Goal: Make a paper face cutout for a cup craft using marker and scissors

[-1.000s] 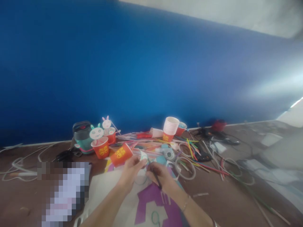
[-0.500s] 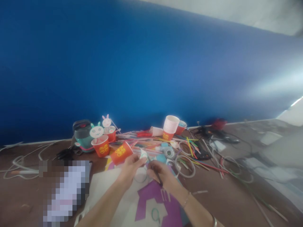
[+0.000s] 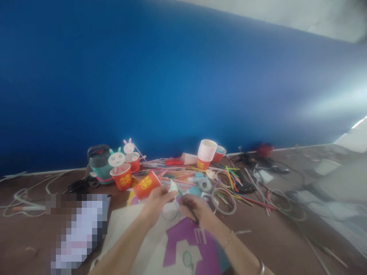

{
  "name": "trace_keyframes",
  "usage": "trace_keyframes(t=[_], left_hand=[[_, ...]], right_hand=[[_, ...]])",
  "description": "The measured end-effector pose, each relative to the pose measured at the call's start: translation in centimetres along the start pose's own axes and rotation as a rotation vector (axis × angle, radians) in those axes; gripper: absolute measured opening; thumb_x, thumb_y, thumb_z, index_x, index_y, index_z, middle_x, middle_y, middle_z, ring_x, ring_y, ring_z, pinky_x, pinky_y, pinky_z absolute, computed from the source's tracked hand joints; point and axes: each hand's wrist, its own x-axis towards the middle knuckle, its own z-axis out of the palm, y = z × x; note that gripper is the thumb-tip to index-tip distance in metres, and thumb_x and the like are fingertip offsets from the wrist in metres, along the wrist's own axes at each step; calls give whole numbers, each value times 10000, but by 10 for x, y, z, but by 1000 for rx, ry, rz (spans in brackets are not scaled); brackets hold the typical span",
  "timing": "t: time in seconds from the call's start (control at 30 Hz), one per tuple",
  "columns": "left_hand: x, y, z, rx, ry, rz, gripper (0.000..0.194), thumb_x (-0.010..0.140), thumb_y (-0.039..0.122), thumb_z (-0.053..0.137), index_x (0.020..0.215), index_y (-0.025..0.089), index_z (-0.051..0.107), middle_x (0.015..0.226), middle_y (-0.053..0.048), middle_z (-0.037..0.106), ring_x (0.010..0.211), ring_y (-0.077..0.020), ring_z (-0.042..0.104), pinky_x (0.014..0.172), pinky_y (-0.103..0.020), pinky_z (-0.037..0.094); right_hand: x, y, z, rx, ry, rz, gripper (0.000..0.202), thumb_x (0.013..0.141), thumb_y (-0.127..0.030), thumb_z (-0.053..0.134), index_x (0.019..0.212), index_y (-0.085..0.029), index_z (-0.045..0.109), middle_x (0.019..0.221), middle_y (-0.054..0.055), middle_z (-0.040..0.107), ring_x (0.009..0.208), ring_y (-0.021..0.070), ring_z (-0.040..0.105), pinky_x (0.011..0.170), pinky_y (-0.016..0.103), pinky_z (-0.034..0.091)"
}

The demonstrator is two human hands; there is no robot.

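Between its thumb and fingers, my left hand (image 3: 157,202) pinches a small white paper piece (image 3: 173,186) with a green line drawn on it. My right hand (image 3: 197,208) is closed round a slim dark tool (image 3: 191,214). The tool's upper tip points at the paper piece; whether it is a pen, a knife or scissors I cannot make out. Below the hands lies a large white sheet (image 3: 134,236) with a green circle drawn on it. A cut purple paper (image 3: 208,248) rests on that sheet, with a small white scrap (image 3: 187,259) bearing a green loop.
A tipped red paper cup (image 3: 146,185) lies just beyond my left hand. Red cups with rabbit faces (image 3: 117,158) stand near a teal kettle-like pot (image 3: 100,164). Behind are a cup stack (image 3: 206,151), coloured sticks (image 3: 174,173), a tape roll (image 3: 204,184) and a clear ring (image 3: 223,201).
Both hands hold nearly the same pose, still on the paper piece and the tool. The view has shifted very slightly.
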Motion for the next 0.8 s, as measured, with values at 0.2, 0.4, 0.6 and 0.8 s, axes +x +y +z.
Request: trace_keyframes(t=[0.2, 0.4, 0.6, 0.8], left_hand=[[0, -2, -3, 0, -3, 6, 245, 707, 362, 706, 665, 148, 595, 643, 18, 525, 644, -111, 463, 659, -237, 378], [1, -3, -5, 38, -9, 8, 232, 697, 353, 713, 679, 140, 625, 632, 16, 527, 631, -111, 456, 633, -236, 361], [0, 1, -6, 21, -27, -10, 231, 675, 358, 728, 668, 144, 640, 617, 22, 531, 611, -106, 454, 624, -233, 357], [-2, 5, 2, -114, -7, -39, 236, 691, 372, 730, 719, 153, 649, 688, 9, 577, 668, -115, 513, 690, -234, 399]], right_hand=[[-1, -2, -2, 9, -12, 19, 369, 729, -527, 654, 714, -179, 531, 489, -74, 383, 419, 62, 307, 395, 199, 235], [-2, -9, -6, 45, -80, 70, 370, 723, -523, 655, 708, -183, 508, 470, -81, 381, 379, 55, 302, 363, 194, 215], [-2, -11, -8, 66, -94, 70, 337, 713, -476, 676, 690, -192, 496, 450, -93, 360, 364, 55, 302, 357, 191, 226], [1, -1, -6, 72, -57, 97, 333, 712, -479, 675, 726, -186, 518, 468, -87, 393, 357, 50, 308, 346, 189, 229]])
